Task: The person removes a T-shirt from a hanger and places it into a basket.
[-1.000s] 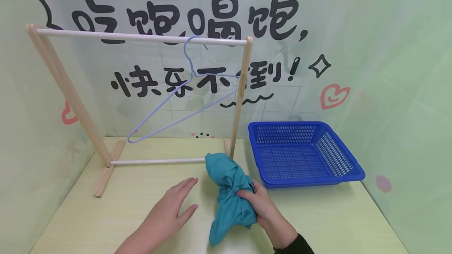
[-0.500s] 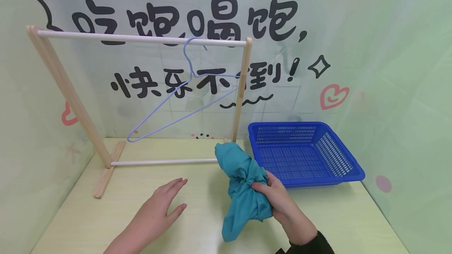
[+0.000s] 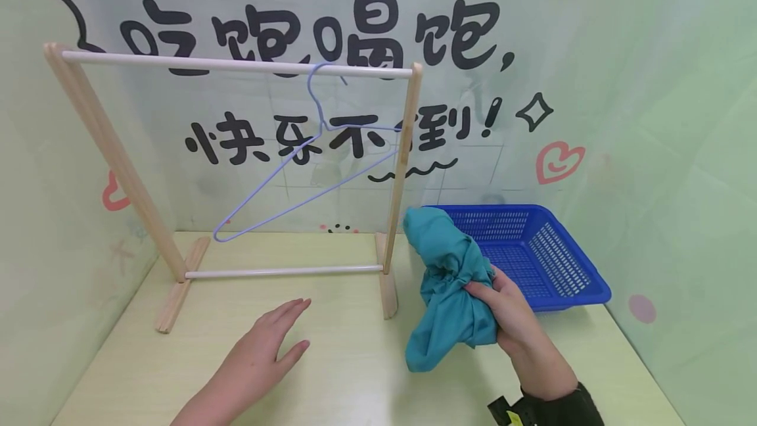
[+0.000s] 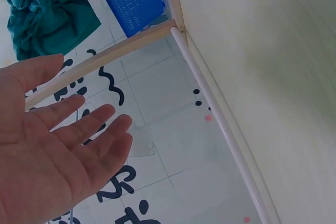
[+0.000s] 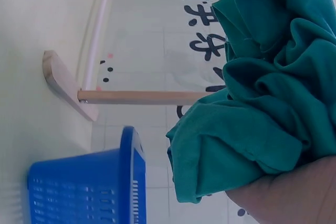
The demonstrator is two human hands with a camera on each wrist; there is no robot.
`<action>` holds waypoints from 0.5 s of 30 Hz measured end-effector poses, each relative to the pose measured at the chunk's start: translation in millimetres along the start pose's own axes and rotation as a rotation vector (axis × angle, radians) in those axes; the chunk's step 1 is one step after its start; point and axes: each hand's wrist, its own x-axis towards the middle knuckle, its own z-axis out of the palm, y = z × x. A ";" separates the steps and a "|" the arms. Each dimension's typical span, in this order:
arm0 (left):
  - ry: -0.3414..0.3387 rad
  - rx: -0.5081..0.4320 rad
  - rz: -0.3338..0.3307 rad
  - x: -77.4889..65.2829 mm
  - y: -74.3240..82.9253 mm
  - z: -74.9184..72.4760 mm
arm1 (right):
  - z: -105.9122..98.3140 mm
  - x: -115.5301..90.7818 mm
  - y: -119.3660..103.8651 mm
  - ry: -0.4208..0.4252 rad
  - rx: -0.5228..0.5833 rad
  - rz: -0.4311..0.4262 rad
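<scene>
A bunched teal cloth [image 3: 452, 288] is gripped at its gathered middle by my right hand [image 3: 514, 314], thumb on top. In the head view its upper end overlaps the left part of the blue basket [image 3: 568, 268]. The right wrist view shows the crumpled cloth [image 5: 262, 103] filling the right side, hiding most of the fingers. My left hand [image 3: 260, 354] hovers in front of the rack, holding nothing. Its fingers are relaxed and the thumb is spread, as the left wrist view shows with the palm [image 4: 47, 156] turned to the camera.
A wooden rack with a white top rail [image 3: 236, 64] stands at the back left. From that rail hangs a thin lilac hanger [image 3: 278, 169]. The rack's right foot [image 3: 387, 291] lies between my hands. Behind is a printed backdrop [image 3: 650, 117]; everything stands on a pale table [image 3: 331, 380].
My right hand has carried the teal cloth to the right and up, from beside the rack's right post to over the basket's left edge. My left hand has drawn back slightly left.
</scene>
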 end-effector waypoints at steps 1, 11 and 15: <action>0.000 -0.002 -0.001 -0.2 0.2 0.1 | -2.4 0.1 -1.6 0.006 -0.001 0.001; 0.000 -0.031 -0.001 -1.5 0.9 0.8 | -22.6 9.5 -18.7 0.091 -0.004 0.022; -0.007 -0.032 -0.008 -2.2 0.7 0.9 | -29.6 17.0 -19.9 0.126 0.041 0.066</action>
